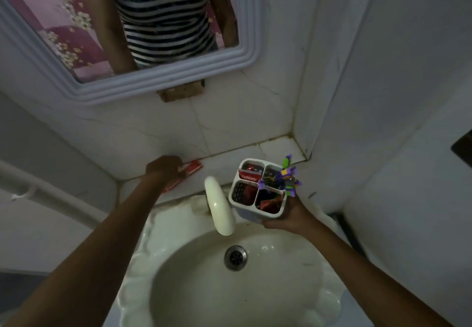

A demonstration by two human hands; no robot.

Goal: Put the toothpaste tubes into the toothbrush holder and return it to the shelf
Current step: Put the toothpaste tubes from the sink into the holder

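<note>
A white four-compartment toothbrush holder (255,213) is held up over the sink's back right edge by my right hand (291,215), which grips its lower side. A red Colgate tube (249,174) stands in its rear left compartment, red tubes fill the front ones, and purple toothbrushes (284,178) stick out on the right. My left hand (163,167) rests on the tiled shelf (275,151), fingers curled over a red toothpaste tube (190,170) lying there. Most of that tube is hidden under the hand.
A cream tap (219,206) curves over the white sink (209,301) between my two arms. A framed mirror (158,81) hangs on the wall above the shelf. A white wall (383,96) closes the corner at right.
</note>
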